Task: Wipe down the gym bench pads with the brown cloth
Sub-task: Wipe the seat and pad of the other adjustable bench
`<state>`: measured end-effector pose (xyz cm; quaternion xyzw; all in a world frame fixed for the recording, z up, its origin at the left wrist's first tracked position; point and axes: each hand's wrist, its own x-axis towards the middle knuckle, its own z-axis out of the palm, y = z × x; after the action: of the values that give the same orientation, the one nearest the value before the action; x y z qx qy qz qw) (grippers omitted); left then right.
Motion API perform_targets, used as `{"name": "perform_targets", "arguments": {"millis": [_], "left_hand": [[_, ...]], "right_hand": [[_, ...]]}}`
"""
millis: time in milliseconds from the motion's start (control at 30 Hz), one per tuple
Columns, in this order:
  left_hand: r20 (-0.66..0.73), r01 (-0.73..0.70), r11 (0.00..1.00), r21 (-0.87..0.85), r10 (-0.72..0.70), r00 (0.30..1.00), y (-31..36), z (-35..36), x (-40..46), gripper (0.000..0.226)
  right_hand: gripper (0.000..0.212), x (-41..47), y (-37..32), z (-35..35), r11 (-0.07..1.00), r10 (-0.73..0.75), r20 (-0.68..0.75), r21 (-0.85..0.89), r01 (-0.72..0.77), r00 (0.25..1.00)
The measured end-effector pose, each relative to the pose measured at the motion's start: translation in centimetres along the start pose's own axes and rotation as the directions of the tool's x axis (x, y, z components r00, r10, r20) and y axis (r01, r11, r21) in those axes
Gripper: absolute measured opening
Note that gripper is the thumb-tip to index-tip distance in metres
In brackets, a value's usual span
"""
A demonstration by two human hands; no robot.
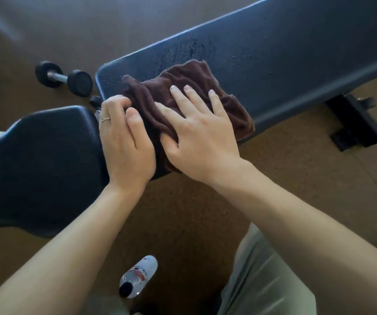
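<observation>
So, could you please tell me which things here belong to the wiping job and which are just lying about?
In use: brown cloth, long bench pad, seat pad, left hand, right hand.
Lying about: dumbbell, bottle on the floor.

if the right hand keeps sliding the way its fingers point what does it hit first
Nothing solid, it seems: the right hand points up the long pad, so past the brown cloth it meets only bare, wet-looking pad surface.

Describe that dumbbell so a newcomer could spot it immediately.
Start at the long bench pad, where the hands press the brown cloth. Just past its rounded left end, on the brown floor, lies the dumbbell. It alone has a shiny metal handle between two round black heads.
</observation>
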<state>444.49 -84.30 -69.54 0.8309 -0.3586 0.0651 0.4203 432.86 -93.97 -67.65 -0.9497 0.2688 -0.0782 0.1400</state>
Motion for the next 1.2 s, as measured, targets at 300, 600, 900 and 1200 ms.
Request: {"name": "perform_targets", "arguments": {"millis": [300,600,900,1200], "left_hand": [[-0.075,0.030,0.994,-0.101,-0.038,0.996,-0.1,-0.1,-0.1,0.040],[-0.028,0.107,0.976,-0.190,-0.114,0.993,-0.5,-0.5,0.2,0.047],[0.031,0.138,0.988,-0.064,-0.137,0.990,-0.1,-0.3,0.3,0.058],[-0.010,0.087,0.989,0.116,-0.086,0.996,0.3,-0.5,0.1,0.044]], "right_hand": [[0.056,6.7,0.8,-0.3,0.970,0.242,-0.005,-0.016,-0.242,0.970],[0.055,1.5,-3.5,0.9,0.989,0.146,-0.036,-0.035,-0.147,0.989],[0.056,4.0,10.2,-3.4,0.930,0.366,-0.045,-0.010,-0.366,0.930],[0.056,1.8,2.2,-1.0,0.970,-0.239,0.072,0.070,0.234,0.968]]}}
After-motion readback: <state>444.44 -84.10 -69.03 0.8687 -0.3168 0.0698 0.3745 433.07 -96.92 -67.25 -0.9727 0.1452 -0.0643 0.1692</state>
